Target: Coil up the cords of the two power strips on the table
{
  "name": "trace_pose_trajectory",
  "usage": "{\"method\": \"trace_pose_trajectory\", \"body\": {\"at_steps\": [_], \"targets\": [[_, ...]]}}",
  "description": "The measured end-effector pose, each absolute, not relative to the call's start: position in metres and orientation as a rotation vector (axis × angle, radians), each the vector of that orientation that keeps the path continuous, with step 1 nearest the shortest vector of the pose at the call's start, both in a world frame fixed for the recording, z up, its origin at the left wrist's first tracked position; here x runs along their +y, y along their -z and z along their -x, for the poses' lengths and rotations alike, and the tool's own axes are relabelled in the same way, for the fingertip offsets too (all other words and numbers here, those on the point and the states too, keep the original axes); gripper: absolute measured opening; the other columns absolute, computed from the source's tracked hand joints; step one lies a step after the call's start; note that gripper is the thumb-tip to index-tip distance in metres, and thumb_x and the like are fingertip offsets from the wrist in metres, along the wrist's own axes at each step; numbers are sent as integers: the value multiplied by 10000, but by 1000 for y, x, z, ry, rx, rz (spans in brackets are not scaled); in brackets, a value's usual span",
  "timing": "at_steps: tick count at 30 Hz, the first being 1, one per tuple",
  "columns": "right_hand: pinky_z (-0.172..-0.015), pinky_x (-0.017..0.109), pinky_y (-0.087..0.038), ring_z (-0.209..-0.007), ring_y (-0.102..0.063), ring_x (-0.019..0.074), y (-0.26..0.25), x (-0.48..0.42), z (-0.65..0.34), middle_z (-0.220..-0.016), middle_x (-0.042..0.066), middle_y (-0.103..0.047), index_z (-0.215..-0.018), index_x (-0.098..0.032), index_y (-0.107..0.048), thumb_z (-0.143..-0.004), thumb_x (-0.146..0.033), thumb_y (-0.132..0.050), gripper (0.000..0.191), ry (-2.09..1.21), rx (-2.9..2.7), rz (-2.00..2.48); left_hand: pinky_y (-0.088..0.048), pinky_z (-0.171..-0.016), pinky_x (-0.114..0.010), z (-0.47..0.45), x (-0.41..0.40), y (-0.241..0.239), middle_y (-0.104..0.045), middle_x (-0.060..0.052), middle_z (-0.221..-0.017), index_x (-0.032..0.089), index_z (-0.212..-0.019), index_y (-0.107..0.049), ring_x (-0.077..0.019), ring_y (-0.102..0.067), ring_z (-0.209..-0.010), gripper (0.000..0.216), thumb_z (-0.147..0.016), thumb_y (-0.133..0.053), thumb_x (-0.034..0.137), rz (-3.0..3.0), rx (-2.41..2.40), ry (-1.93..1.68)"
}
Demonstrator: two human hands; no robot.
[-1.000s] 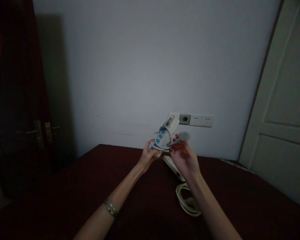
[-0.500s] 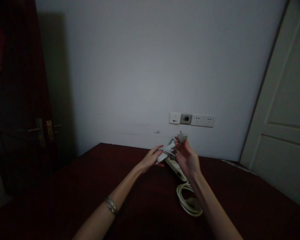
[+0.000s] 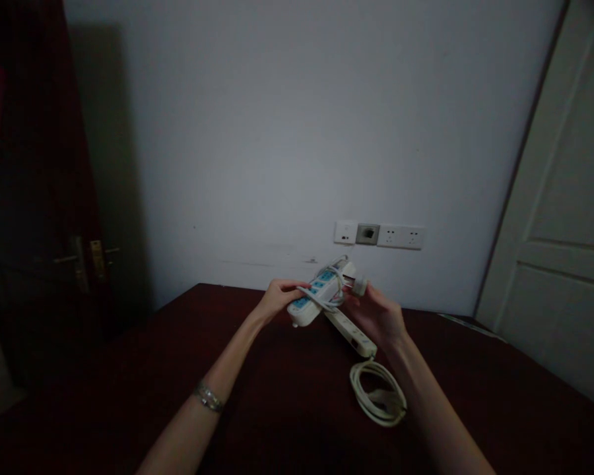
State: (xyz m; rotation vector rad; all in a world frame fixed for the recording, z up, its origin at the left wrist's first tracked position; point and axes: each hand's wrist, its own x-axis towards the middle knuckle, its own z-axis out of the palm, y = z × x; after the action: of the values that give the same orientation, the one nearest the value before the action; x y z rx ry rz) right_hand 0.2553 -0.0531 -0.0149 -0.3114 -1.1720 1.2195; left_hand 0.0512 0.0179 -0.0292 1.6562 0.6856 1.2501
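A white power strip (image 3: 304, 315) with blue sockets is held tilted above the table, its cord (image 3: 321, 301) wrapped around it. My left hand (image 3: 276, 298) grips its near left end, thumb on top and the other fingers partly hidden. Between the fingers of my right hand (image 3: 379, 313) is the strip's plug (image 3: 359, 285), with its prongs pointing left towards the strip. Below them, a second, cream power strip (image 3: 352, 335) lies on the table, and its coiled cable (image 3: 361, 399) rests nearer to me, beside my right forearm.
The dark red table (image 3: 257, 409) reaches back to a pale wall (image 3: 257, 145). Wall sockets (image 3: 400, 237) sit just above the table's far edge. A dark door (image 3: 34, 198) with a handle stands at left, and a pale panelled door (image 3: 564, 218) at right.
The white power strip has turned so its blue sockets face me, and my left hand has shifted left with it. The plug has dropped slightly and now points left.
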Motion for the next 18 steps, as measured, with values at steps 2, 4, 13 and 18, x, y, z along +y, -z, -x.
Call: {"method": "trace_pose_trajectory", "body": {"at_steps": [2,4,13,18], "targets": [[-638,281,-438,-585,-490,122,16,-53,-256,-675,22,-610,-679,-196,-680,-650,-390,-704,198,-1222,-1228,360,-448,-704,-273,-47,19,27,-701,-71,-806,129,-808,-724,-168,-608,-723,274,-606,-722,314,-1721,710,-1221],[-628,276,-426,-596,-489,131,19,-51,-255,-613,17,-559,-635,-176,-660,-673,-398,-687,227,-1215,-1269,403,-436,-653,-247,-49,20,27,-685,-48,-734,123,-747,-712,-144,-588,-666,210,-611,-704,283,-1737,744,-1203],[-671,290,-370,-613,-430,138,23,-52,-252,-574,5,-495,-546,-165,-611,-762,-477,-583,380,-863,-1755,667,-398,-517,-220,-72,18,36,-583,17,-560,136,-643,-562,-105,-522,-495,204,-512,-693,219,-1315,806,-1174],[-726,292,-373,-754,-475,160,22,-55,-240,-763,23,-556,-743,-217,-709,-752,-423,-618,226,-515,-2021,820,-393,-524,-207,-75,17,32,-578,32,-582,146,-657,-557,-106,-524,-535,231,-455,-654,90,-1347,921,-1437]]}}
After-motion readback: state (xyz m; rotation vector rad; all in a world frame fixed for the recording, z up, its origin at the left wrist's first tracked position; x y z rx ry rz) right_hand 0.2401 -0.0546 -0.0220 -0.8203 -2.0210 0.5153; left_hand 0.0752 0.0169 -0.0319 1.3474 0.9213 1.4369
